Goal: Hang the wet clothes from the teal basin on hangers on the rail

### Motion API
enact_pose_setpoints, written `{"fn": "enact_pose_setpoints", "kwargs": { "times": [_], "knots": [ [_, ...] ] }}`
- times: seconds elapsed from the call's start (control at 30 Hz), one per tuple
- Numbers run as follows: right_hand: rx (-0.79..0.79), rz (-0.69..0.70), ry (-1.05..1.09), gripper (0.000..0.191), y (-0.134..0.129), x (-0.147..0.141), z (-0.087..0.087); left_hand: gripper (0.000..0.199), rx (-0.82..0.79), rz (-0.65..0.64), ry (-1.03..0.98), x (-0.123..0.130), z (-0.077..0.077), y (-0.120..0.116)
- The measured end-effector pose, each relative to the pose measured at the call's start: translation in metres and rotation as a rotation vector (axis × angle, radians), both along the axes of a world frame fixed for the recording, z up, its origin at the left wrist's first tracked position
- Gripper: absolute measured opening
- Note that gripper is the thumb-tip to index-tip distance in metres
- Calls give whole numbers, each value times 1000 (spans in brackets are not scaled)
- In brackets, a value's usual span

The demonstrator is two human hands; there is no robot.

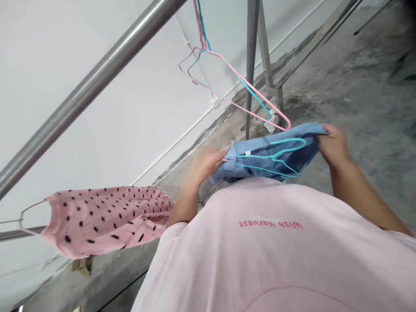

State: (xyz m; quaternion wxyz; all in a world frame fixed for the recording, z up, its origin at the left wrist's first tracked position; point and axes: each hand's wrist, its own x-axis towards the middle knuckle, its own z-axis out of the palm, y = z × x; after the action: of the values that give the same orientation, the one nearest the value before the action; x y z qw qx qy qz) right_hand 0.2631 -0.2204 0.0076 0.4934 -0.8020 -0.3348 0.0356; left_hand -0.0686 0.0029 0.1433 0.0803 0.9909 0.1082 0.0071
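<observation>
My left fingers (218,157) pinch one end of the blue garment's (251,144) top edge, my right fingers (330,129) the other; a turquoise hanger (274,157) sits at its opening. A pink hanger (256,92) dangles just beyond, by a grey post (252,52). My arms reach forward, apart.

Pink knit top (107,216) with black flecks, there; blue garment (256,147) around a turquoise hanger (276,157); pale pink shirt (273,260), red lettering; grey, mottled floor (351,99)!
</observation>
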Motion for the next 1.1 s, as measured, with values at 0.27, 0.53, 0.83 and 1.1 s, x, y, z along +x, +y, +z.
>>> {"fn": "enact_pose_setpoints", "kwargs": {
  "times": [0.27,0.53,0.83,1.1],
  "knots": [
    [-123,-313,-489,25,-40,3,65,36,-46,282,-190,15,-37,12],
    [-33,-202,-313,30,-66,-13,59,42,-46,352,-397,17,-47,10],
    [12,-212,-328,20,-61,-31,52,38,28,388,-372,13,-70,23],
    [-349,14,-87,35,-54,-15,59,42,72,403,-468,-6,-73,50]
  ]
}}
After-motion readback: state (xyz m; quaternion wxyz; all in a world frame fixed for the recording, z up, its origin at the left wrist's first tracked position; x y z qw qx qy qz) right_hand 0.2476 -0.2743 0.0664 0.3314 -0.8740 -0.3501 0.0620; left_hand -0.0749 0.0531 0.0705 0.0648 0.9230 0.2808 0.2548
